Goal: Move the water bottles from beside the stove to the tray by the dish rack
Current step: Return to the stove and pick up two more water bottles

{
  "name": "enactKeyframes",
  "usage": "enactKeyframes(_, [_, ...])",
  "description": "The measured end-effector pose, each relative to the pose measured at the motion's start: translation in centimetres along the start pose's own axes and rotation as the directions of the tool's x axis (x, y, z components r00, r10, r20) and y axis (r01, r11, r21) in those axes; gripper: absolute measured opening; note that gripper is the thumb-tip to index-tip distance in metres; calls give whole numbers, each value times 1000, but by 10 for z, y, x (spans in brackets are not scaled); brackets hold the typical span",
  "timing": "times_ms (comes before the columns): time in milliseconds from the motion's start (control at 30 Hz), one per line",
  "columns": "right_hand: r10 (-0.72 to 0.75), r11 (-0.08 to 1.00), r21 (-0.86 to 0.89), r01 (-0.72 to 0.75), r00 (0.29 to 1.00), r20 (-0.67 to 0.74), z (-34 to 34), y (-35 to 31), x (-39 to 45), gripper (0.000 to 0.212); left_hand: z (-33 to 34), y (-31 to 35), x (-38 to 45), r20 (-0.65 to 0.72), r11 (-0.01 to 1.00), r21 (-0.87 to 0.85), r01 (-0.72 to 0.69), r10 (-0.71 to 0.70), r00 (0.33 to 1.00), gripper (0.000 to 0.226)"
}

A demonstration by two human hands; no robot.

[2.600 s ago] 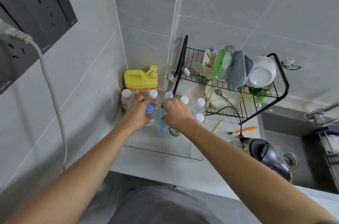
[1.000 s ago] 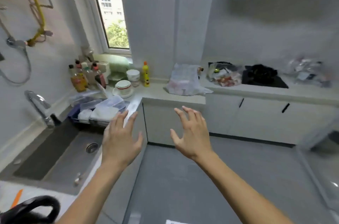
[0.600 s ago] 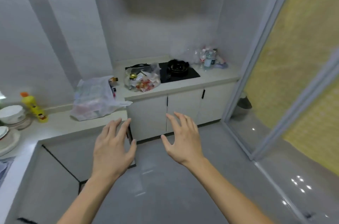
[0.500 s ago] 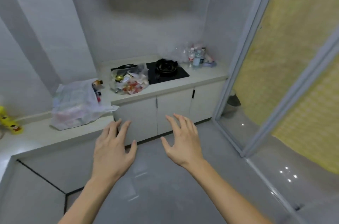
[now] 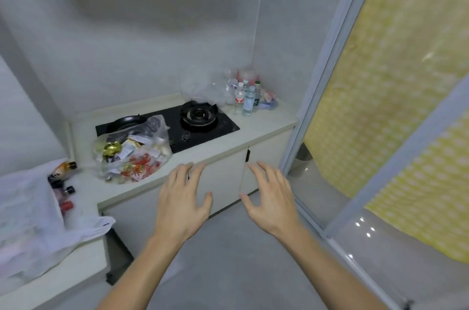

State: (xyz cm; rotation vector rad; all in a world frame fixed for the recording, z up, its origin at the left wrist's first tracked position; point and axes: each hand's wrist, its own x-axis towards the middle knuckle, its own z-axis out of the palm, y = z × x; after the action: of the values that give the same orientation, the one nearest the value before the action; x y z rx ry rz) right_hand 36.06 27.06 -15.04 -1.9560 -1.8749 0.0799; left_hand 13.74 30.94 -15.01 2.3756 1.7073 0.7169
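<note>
Several clear water bottles stand upright in the far right corner of the counter, just right of the black gas stove. One has a red label, another a blue one. My left hand and my right hand are held out in front of me over the floor, fingers spread, both holding nothing. They are well short of the counter and the bottles. The tray and the dish rack are out of view.
A clear bag of packets lies on the counter left of the stove, with a black pan behind it. A white plastic bag with small bottles sits on the near left counter. A glass sliding door runs along the right.
My hands left the bottles at the tray by the dish rack. My view swung right, past the sink to the stove counter, which has come closer. Both hands stay spread and hold nothing.
</note>
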Motion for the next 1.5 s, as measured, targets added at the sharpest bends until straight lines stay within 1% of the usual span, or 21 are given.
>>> enactKeyframes(100, [43,999,10,-43,999,-14,8,17,45,74,19,0,59,-2,999,-7,-38,38,999,68])
enactKeyframes(200, [47,999,15,-47,999,-22,17,41,92,74,44,1,114,18,997,-2,-83,83,996,67])
enactKeyframes(400, [90,995,42,-88,995,-34,43,120,199,75,111,8,229,48,994,46,-102,100,994,65])
enactKeyframes(567, [116,989,82,-121,991,70,63,187,298,74,156,13,333,87,992,110,-69,60,994,69])
enactKeyframes(700, [87,991,88,-99,988,126,78,230,375,74,189,16,406,84,987,159,-34,21,996,68])
enactKeyframes(900, [118,984,100,-145,966,231,114,272,487,75,242,5,500,168,985,170,5,-34,985,70])
enactKeyframes(1033, [191,965,113,-236,931,311,147,293,570,74,284,-15,577,215,994,101,51,-72,974,71])
enactKeyframes(1100, [223,947,147,-287,912,343,164,299,611,73,309,-29,618,261,996,21,92,-95,961,74])
enactKeyframes(1167, [244,926,188,-327,899,364,181,303,644,73,333,-45,653,325,982,-79,169,-135,936,80])
enactKeyframes(1233, [235,924,206,-322,903,360,196,304,673,72,354,-59,685,398,956,-156,250,-170,901,87])
enactKeyframes(1333, [206,935,190,-298,896,393,211,305,703,58,384,-70,719,489,903,-268,335,-173,855,90])
enactKeyframes(1400, [242,918,196,-345,878,414,222,305,715,55,400,-73,733,510,859,-348,375,-162,845,89])
enactKeyframes(1500, [283,897,214,-386,875,394,241,308,722,67,420,-74,746,477,822,-408,397,-179,860,87])
